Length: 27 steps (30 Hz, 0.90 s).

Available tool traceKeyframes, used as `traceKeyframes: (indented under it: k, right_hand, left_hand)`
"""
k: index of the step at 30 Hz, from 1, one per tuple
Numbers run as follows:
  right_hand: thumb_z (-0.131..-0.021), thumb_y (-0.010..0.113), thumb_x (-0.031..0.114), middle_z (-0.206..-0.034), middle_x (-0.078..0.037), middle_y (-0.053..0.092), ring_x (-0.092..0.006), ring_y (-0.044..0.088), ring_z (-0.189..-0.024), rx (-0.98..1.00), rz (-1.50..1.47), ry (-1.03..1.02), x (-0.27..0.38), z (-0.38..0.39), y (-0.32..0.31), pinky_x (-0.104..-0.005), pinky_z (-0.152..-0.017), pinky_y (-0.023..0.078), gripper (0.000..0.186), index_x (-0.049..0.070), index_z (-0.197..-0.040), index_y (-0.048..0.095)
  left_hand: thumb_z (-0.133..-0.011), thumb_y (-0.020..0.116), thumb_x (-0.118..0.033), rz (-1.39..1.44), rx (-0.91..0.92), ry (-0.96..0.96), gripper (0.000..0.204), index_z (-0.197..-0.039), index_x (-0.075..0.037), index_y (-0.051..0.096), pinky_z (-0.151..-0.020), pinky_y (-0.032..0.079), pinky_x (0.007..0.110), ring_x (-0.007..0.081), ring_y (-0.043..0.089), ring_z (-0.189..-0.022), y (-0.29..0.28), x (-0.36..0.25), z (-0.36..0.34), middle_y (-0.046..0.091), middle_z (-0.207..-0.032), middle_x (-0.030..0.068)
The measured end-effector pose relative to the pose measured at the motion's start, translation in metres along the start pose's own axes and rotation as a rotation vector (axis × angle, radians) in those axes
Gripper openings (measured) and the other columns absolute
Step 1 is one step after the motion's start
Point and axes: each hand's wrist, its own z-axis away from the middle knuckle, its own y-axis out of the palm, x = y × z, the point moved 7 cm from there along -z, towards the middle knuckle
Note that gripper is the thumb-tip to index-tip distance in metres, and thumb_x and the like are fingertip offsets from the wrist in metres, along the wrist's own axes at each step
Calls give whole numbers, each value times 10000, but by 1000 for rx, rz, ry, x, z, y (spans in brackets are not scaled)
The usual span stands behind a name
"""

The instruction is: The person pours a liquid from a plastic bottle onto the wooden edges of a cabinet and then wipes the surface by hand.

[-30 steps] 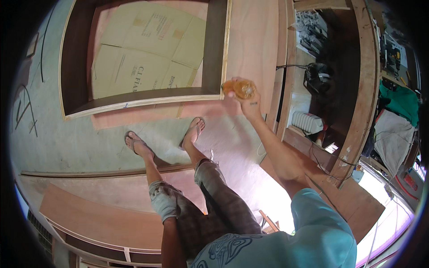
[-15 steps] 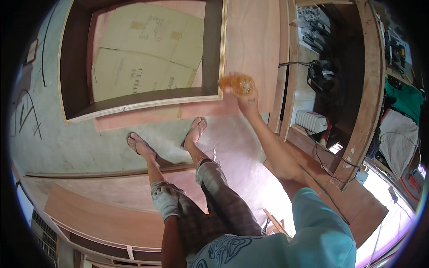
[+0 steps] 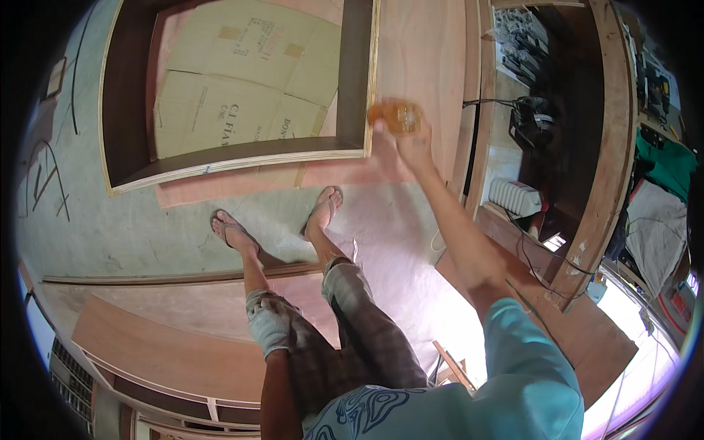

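Observation:
My right hand (image 3: pixel 412 139) grips an amber, see-through bottle-like object (image 3: pixel 396 115), blurred, at the outer right side of a wooden box frame (image 3: pixel 353 95). The frame has dark inner faces and pale plywood edges; flattened cardboard (image 3: pixel 242 103) shows inside it, over a pinkish plywood sheet (image 3: pixel 414 66). Whether the amber object touches the frame I cannot tell. My left hand (image 3: pixel 270 326), in a pale glove, rests on my left thigh with its fingers lying over the trouser cloth.
My sandalled feet stand on the concrete floor (image 3: pixel 147 242) below the frame. A curved plywood cabinet (image 3: pixel 147 345) is at lower left. At right stands a wooden workbench (image 3: pixel 612 88) with power tools (image 3: pixel 532 121), cables, a white jug (image 3: pixel 513 196) and cloths (image 3: pixel 653 235).
My right hand and the amber object have moved up the picture along the frame's right side, away from the near corner. My left hand stays on my thigh.

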Motion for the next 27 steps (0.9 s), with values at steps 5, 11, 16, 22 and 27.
traceKeyframes:
  k: [5,11,16,22,27]
  right_hand:
    - [-827,889,160,-1150,-51,718,-87,648,-1066,-84,0,110,1,-54,-7,-271,-853,566,537,37,-1278,624]
    - [-869,812,14,-1295,-98,668,-164,657,-1157,-6,-680,296,-34,88,3,-302,-940,584,496,18,-1309,584]
    - [-801,812,-115,-1336,-109,646,-190,645,-1195,-91,-44,208,-9,107,0,-331,-989,581,588,17,-1309,548]
    - [-834,786,-114,-1329,-106,651,-186,644,-1193,-107,-51,56,-8,94,0,-328,-998,574,547,16,-1313,555]
    - [-847,774,-114,-1306,-103,662,-186,647,-1184,-176,-112,194,-10,97,3,-331,-992,579,533,10,-1319,559]
  left_hand:
    - [-947,578,-439,77,283,-110,520,-1246,-22,661,-944,538,539,448,649,-1134,-3,-11,4,679,-1216,255]
    - [-940,592,-428,81,247,-80,522,-1254,-16,658,-935,542,540,450,649,-1133,-23,-20,1,683,-1206,257]
    - [-950,572,-471,20,78,-14,521,-1232,-43,668,-850,558,562,461,698,-970,-16,2,1,720,-1048,273]
    - [-949,580,-466,35,83,17,512,-1225,-49,685,-852,560,559,463,696,-976,-26,-1,-4,721,-1061,271]
    - [-937,601,-462,53,226,-71,518,-1235,-46,682,-830,567,547,450,698,-975,-36,1,-5,722,-1050,261]
